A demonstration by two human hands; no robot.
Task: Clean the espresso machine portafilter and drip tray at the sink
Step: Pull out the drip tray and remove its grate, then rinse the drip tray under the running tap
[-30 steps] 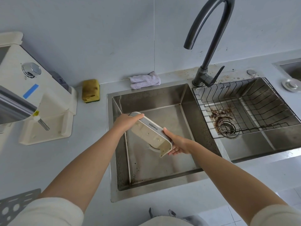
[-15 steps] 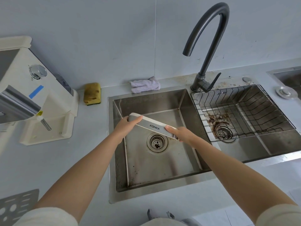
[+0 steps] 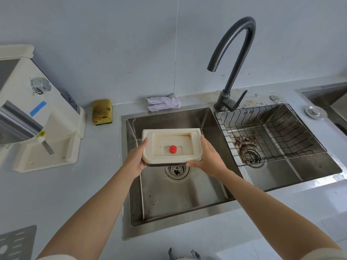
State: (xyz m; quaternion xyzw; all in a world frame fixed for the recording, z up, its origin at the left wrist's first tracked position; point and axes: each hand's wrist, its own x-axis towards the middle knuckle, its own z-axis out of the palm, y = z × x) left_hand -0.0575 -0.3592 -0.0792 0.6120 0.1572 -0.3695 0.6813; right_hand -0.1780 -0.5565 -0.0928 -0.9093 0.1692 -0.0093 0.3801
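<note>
The drip tray (image 3: 171, 146) (cream, with a red float (image 3: 173, 149) at its centre) is held level and open side up above the sink (image 3: 187, 201), gripped at its ends by the left hand (image 3: 135, 160) and right hand (image 3: 208, 158).

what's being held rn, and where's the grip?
The drip tray, level over the left sink basin. Left hand grips its left edge, right hand its right edge and front corner.
</note>
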